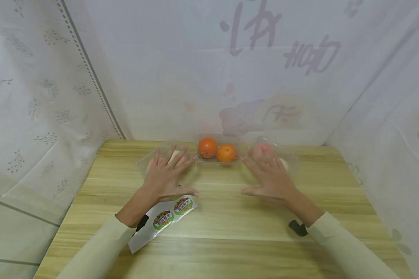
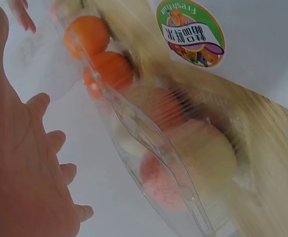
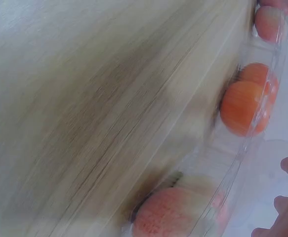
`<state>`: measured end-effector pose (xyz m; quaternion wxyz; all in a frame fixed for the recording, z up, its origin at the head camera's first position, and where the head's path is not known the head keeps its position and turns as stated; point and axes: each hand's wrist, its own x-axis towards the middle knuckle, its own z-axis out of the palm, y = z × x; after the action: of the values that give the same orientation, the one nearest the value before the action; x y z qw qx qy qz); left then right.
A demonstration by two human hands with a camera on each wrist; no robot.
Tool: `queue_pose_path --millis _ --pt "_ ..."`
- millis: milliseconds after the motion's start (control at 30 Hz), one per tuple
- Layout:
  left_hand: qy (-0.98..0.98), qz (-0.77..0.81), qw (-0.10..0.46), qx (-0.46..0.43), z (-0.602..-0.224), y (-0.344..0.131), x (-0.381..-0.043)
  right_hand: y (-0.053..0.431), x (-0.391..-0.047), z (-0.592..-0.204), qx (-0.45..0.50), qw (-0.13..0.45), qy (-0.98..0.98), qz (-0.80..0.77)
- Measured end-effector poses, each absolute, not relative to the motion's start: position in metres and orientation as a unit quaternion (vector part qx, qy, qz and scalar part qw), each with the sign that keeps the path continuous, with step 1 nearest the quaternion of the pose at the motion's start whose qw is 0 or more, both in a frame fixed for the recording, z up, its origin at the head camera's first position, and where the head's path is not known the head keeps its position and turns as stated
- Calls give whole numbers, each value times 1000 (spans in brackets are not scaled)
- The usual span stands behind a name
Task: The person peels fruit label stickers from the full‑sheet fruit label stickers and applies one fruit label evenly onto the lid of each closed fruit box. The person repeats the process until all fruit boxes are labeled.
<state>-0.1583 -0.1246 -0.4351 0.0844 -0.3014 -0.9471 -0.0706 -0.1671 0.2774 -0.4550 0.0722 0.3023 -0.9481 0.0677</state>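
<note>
My left hand [image 1: 165, 178] spreads its fingers over a clear plastic box [image 1: 140, 166] at the left, which holds peaches [image 2: 208, 158]. At the right, my right hand [image 1: 274, 180] is spread the same way over a second clear box [image 1: 293, 157]. A pinkish peach [image 1: 262, 150] shows beyond its fingers; the hand covers part of the fruit. Between the hands stands a third clear box [image 1: 219, 137] with two orange fruits [image 1: 227, 154] inside. Neither hand grips anything. In the left wrist view, a lid [image 2: 134, 133] lies over the peaches.
Partly under my left forearm lies a white sheet [image 1: 143, 238] with round fruit stickers [image 1: 163, 220]. A small black object [image 1: 298, 228] lies beside my right wrist. The wooden table [image 1: 223, 255] ends at a printed white cloth [image 1: 181, 69] behind the boxes.
</note>
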Motion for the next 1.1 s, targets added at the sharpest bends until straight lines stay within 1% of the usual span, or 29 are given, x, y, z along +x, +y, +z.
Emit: queue_pose_path --millis 300,500,600,933,1100 --pt "-950 -76 92 -288 -439 -136 -154 289 -162 -456 301 98 -946 67" --pt "-954 -84 77 -277 -439 -143 -153 301 -161 -460 279 91 -953 71" --pt "-957 -83 74 -269 -438 -148 -152 309 -159 -461 277 98 -953 67" --pt "-966 -81 68 -236 -437 -164 -149 334 -163 -464 311 168 -933 66" --pt "-967 -90 62 -230 -436 -169 -148 345 -155 -461 290 148 -943 64"
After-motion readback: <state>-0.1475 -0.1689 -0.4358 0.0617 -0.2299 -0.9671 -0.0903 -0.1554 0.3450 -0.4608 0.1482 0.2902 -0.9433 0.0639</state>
